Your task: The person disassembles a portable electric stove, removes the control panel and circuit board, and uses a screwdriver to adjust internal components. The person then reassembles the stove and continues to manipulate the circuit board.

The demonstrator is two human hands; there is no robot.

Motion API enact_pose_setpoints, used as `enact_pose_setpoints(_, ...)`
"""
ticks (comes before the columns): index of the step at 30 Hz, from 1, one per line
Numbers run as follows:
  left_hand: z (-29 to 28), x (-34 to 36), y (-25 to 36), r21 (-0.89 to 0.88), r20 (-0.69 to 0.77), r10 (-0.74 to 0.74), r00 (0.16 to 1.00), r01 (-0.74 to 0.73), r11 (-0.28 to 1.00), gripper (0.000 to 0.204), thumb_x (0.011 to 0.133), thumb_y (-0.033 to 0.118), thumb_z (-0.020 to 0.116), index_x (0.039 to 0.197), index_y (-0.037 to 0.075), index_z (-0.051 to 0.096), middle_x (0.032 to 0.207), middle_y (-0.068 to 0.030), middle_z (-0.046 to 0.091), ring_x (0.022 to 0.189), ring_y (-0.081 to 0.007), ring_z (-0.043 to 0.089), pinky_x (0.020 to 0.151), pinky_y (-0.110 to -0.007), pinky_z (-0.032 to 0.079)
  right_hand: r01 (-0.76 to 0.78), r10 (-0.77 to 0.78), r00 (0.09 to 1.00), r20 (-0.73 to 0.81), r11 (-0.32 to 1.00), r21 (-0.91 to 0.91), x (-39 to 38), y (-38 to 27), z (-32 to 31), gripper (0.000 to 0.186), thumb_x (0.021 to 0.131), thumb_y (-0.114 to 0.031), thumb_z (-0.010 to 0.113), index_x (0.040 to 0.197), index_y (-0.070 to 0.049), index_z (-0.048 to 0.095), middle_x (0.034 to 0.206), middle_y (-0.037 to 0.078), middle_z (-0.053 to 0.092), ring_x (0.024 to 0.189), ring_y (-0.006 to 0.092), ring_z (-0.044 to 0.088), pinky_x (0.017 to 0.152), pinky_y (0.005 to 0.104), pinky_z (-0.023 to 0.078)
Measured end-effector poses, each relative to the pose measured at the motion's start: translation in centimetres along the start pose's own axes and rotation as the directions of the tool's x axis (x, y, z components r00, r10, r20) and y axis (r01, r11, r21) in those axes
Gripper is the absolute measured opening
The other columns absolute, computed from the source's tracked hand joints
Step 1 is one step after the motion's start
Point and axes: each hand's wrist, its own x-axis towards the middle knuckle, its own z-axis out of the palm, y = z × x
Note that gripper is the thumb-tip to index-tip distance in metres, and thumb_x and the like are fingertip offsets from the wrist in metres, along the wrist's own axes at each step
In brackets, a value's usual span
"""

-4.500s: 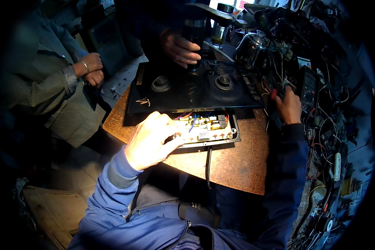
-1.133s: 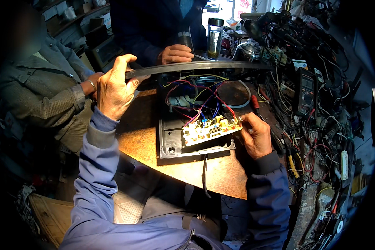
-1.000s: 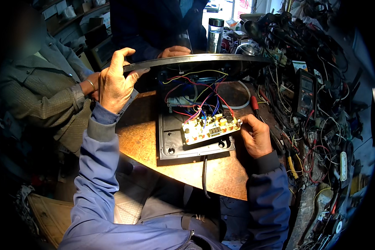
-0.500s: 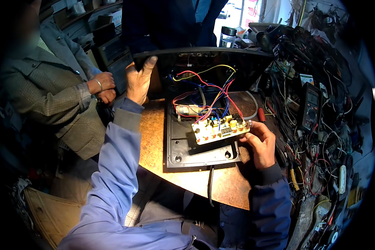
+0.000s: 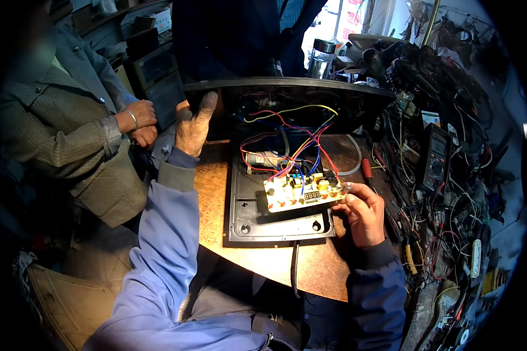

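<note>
My right hand (image 5: 366, 213) pinches the right end of a pale circuit board (image 5: 293, 202) with a small digit display and several components. Coloured wires (image 5: 319, 137) run from the board up to the raised black panel (image 5: 287, 85). My left hand (image 5: 194, 126) grips that panel at its left edge, thumb in front and the other fingers hidden behind. Under the board lies a black plastic housing (image 5: 243, 219), open, with a cylindrical part (image 5: 263, 159) inside it. A black cord (image 5: 294, 269) comes out of the housing's near side.
The brown table (image 5: 212, 205) bears the housing and a red-handled tool (image 5: 366, 168). Tangled cables and a multimeter (image 5: 436, 155) crowd the right side. A person with clasped hands (image 5: 139, 123) stands at left; another in dark clothing (image 5: 240, 38) is beyond the panel. A clear jar (image 5: 321, 58) stands behind.
The circuit board has shifted slightly left and nearer to me, with my right hand still on it. The view has tipped a little, and my left hand keeps its grip on the panel.
</note>
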Motion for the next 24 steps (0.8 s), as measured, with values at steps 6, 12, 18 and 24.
enact_pose_setpoints(6, 1.0, 0.4, 0.7, -0.08, -0.075, -0.01, 0.997, 0.004, 0.997, 0.05, 0.094, 0.047, 0.074, 0.066, 0.01, 0.056, 0.065, 0.0109, 0.043, 0.063, -0.0048, 0.034, 0.057, -0.029, 0.028, 0.035, -0.025, 0.998, -0.053, 0.981, 0.19, 0.8, -1.1, 2.0, 0.014, 0.095, -0.006, 0.068, 0.105, 0.003, 0.064, 0.099, 0.014, 0.071, 0.086, 0.0197, 0.071, 0.075, 0.0341, 0.061)
enact_pose_setpoints(12, 1.0, 0.1, 2.5, -0.067, -0.133, 0.013, 0.991, -0.022, 0.997, 0.053, 0.096, 0.047, 0.072, 0.063, 0.013, 0.049, 0.062, 0.0117, 0.037, 0.06, -0.0027, 0.029, 0.053, -0.028, 0.021, 0.088, -0.074, 0.995, -0.073, 0.975, 0.204, 1.2, -3.6, 2.4, 0.013, 0.092, -0.001, 0.068, 0.103, 0.003, 0.063, 0.098, 0.013, 0.071, 0.086, 0.0199, 0.071, 0.076, 0.0336, 0.06)
enact_pose_setpoints(18, -0.9, 0.7, 1.8, -0.058, 0.015, -0.263, 0.965, 0.263, 0.963, 0.058, 0.096, 0.054, 0.068, 0.06, 0.016, 0.044, 0.062, 0.0115, 0.034, 0.059, -0.002, 0.027, 0.052, -0.028, 0.02, -0.016, 0.024, 0.995, -0.097, 0.997, 0.077, 0.3, -1.0, 0.8, 0.014, 0.086, -0.003, 0.065, 0.099, 0.002, 0.062, 0.089, 0.008, 0.067, 0.081, 0.0119, 0.066, 0.071, 0.0253, 0.053)
enact_pose_setpoints(24, -0.6, 0.1, 1.9, -0.007, 0.088, -0.241, 0.967, 0.242, 0.97, 0.051, 0.098, 0.048, 0.068, 0.063, 0.015, 0.052, 0.066, 0.0118, 0.04, 0.062, -0.0008, 0.031, 0.054, -0.024, 0.027, -0.113, 0.113, 0.99, -0.084, 0.994, 0.008, -0.2, -1.6, 1.8, 0.012, 0.089, -0.007, 0.063, 0.098, 0.002, 0.061, 0.082, 0.008, 0.067, 0.062, 0.0131, 0.064, 0.054, 0.0249, 0.052)
